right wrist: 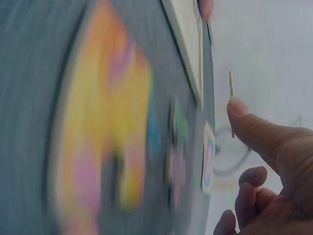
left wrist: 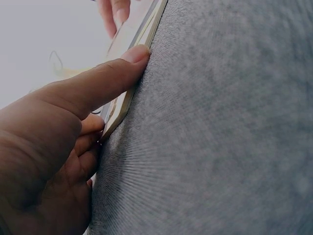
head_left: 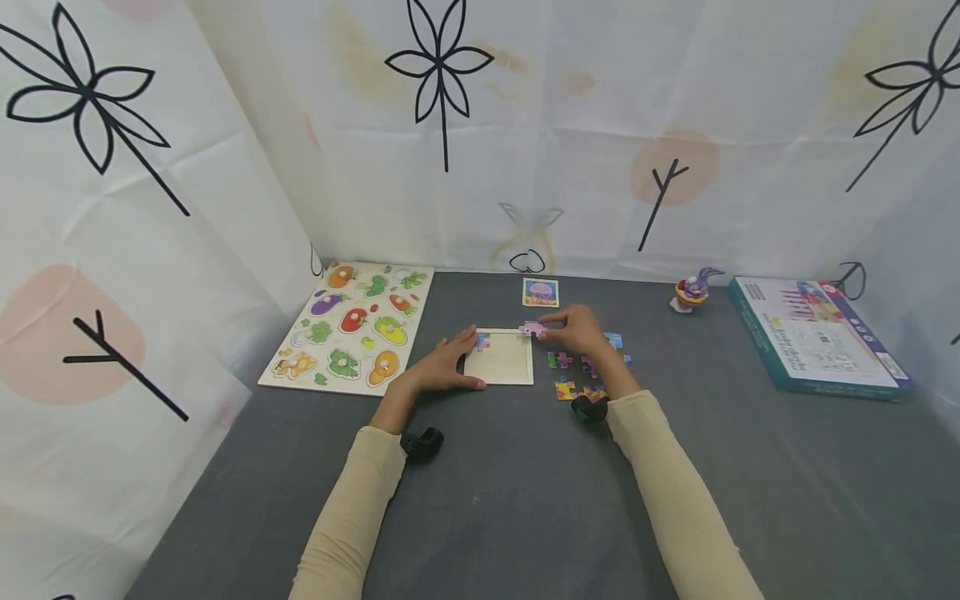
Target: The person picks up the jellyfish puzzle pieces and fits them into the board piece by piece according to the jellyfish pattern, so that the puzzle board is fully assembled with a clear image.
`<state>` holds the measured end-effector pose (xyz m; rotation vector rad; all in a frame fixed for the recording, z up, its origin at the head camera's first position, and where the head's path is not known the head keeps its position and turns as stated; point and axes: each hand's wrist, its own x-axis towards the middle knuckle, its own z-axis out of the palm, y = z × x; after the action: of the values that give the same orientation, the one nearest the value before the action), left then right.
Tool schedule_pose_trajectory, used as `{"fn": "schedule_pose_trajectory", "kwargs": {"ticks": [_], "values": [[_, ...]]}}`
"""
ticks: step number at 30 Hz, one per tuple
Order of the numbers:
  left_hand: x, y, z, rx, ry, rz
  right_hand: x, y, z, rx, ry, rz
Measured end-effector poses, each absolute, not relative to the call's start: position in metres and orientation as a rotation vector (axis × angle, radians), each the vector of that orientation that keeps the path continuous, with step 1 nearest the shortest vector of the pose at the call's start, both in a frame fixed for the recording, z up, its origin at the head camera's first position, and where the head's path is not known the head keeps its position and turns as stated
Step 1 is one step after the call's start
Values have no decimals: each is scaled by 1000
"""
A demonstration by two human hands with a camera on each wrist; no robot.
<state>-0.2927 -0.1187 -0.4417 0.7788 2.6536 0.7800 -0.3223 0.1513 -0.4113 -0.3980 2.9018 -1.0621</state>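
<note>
A small square wooden puzzle tray point(head_left: 506, 360) lies on the grey tabletop, with one colourful jigsaw piece point(head_left: 483, 341) in its upper left corner. My left hand point(head_left: 442, 367) holds the tray by its left side, the thumb point(left wrist: 117, 73) along the near edge and the fingers toward the far corner. Over the tray's far right corner, my right hand point(head_left: 576, 327) pinches a pink jigsaw piece point(head_left: 532, 329). The right wrist view shows that piece edge-on as a thin strip point(right wrist: 231, 83), raised above the table.
Several loose jigsaw pieces point(head_left: 566, 390) lie right of the tray, partly under my right forearm. A small picture card point(head_left: 541, 292) lies beyond it. A vegetable-and-fruit board point(head_left: 352, 321) is at left; a purple figurine point(head_left: 692, 292) and a boxed set point(head_left: 821, 337) are at right.
</note>
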Motion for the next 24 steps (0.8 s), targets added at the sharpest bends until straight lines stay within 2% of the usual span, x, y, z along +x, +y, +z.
{"fn": "schedule_pose_trajectory", "kwargs": {"ticks": [8,13,24], "values": [[-291,-119,-439,781,2646,778,-333,119,-431,-523,2789,-1178],[-291,-119,-440,789,2642,783,-323,105,-421,-471,2798,-1128],[-292,-120,-440,787,2640,780,-325,97,-423,-490,2808,-1116]]}}
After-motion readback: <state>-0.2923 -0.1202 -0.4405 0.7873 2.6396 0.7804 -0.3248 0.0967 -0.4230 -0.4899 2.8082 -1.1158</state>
